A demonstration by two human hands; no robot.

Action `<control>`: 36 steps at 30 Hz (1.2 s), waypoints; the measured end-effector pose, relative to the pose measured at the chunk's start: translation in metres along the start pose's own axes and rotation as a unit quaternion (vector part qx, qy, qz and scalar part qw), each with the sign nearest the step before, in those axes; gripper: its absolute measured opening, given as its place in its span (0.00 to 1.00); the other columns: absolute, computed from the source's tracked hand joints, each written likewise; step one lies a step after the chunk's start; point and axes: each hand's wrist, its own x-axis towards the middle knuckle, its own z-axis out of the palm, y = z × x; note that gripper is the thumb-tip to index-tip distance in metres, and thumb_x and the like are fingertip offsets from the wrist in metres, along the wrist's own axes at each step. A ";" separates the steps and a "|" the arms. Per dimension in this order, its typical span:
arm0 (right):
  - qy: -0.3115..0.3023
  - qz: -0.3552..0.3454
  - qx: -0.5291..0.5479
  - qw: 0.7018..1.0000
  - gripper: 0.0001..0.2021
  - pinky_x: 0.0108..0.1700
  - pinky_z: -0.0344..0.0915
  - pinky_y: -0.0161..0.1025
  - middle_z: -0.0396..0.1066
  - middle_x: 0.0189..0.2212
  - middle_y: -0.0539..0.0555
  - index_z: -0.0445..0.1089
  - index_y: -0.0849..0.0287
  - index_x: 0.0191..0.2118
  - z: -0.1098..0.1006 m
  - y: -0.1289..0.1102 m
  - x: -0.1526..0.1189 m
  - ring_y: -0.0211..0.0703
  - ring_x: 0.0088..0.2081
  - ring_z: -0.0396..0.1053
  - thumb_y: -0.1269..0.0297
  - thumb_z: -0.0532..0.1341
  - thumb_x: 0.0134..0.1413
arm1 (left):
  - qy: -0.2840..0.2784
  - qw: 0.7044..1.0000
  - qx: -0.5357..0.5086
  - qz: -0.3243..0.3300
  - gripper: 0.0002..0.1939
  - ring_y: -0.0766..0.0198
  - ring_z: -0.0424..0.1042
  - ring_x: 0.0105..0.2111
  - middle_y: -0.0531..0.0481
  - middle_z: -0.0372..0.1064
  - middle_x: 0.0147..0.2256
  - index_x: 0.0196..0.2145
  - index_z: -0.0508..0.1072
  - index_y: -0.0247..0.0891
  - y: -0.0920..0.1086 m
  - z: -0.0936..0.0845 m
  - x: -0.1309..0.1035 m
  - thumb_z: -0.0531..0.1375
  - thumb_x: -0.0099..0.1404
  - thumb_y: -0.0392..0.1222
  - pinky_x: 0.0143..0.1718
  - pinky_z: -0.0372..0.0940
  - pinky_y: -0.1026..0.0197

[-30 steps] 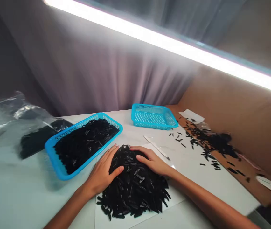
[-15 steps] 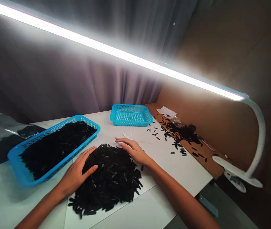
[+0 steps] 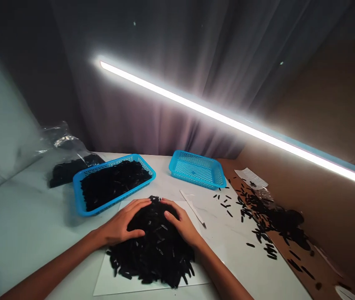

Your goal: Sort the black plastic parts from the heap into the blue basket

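A heap of small black elongated pieces (image 3: 160, 250) lies on a white board (image 3: 104, 279) in front of me. Around the heap's left and back side curves my left hand (image 3: 127, 223), fingers spread and touching the pieces. My right hand (image 3: 180, 221) rests against its back right side, also with fingers apart. Neither hand is closed on anything. Behind my left hand stands a blue basket (image 3: 79, 198) filled with similar black pieces. A second blue basket (image 3: 196, 168), with nothing in it, stands farther back to the right.
A thin white tool with a dark tip (image 3: 193, 208) lies right of the heap. Black pieces (image 3: 258, 218) are scattered along the table's right side, near a paper slip (image 3: 251, 178). A clear bag (image 3: 71, 160) with black contents sits back left. A lit tube lamp (image 3: 208, 112) hangs above.
The view has shifted, showing more of the table's left side. My hands have come closer together at the back of the heap. The white tool is now in plain view.
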 end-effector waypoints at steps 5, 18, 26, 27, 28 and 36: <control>-0.050 -0.043 -0.094 0.993 0.32 0.69 0.49 0.58 0.56 0.68 0.59 0.64 0.48 0.64 0.003 0.000 -0.003 0.56 0.68 0.54 0.44 0.65 0.55 | -0.024 0.999 0.040 0.020 0.59 0.41 0.49 0.69 0.37 0.45 0.70 0.71 0.48 0.45 -0.007 0.005 -0.002 0.66 0.50 0.71 0.68 0.49 0.38; -0.050 -0.114 -0.230 0.965 0.30 0.62 0.59 0.54 0.66 0.58 0.59 0.69 0.50 0.57 0.022 -0.016 0.001 0.56 0.59 0.62 0.48 0.71 0.48 | -0.004 0.998 0.060 0.035 0.55 0.42 0.51 0.68 0.37 0.48 0.69 0.71 0.44 0.42 -0.013 0.012 -0.003 0.64 0.57 0.68 0.67 0.52 0.40; 0.009 -0.109 -0.198 0.974 0.13 0.47 0.64 0.45 0.70 0.40 0.53 0.68 0.54 0.41 0.020 -0.012 0.006 0.48 0.43 0.67 0.65 0.68 0.48 | -0.003 0.997 0.070 0.039 0.44 0.44 0.52 0.68 0.40 0.50 0.69 0.69 0.51 0.44 -0.003 0.008 -0.005 0.61 0.63 0.63 0.68 0.52 0.40; 0.023 -0.106 -0.179 0.978 0.13 0.45 0.63 0.44 0.70 0.39 0.52 0.68 0.54 0.40 0.018 -0.014 0.008 0.47 0.41 0.67 0.67 0.67 0.47 | 0.002 0.997 0.071 0.042 0.44 0.44 0.52 0.68 0.40 0.51 0.68 0.69 0.51 0.44 -0.002 0.008 -0.006 0.60 0.64 0.63 0.68 0.51 0.40; 0.036 -0.100 -0.154 0.982 0.13 0.45 0.63 0.43 0.70 0.38 0.51 0.67 0.54 0.40 0.017 -0.017 0.009 0.46 0.40 0.67 0.69 0.66 0.46 | 0.009 0.996 0.070 0.047 0.43 0.44 0.51 0.68 0.40 0.51 0.68 0.69 0.51 0.44 -0.001 0.009 -0.006 0.60 0.64 0.62 0.68 0.51 0.39; 0.056 0.015 0.172 0.983 0.11 0.34 0.60 0.36 0.66 0.31 0.47 0.68 0.55 0.37 0.025 -0.051 0.021 0.38 0.31 0.62 0.62 0.69 0.49 | 0.173 0.984 -0.037 0.025 0.34 0.49 0.62 0.61 0.42 0.55 0.65 0.68 0.49 0.49 0.021 0.011 0.000 0.58 0.69 0.53 0.56 0.67 0.46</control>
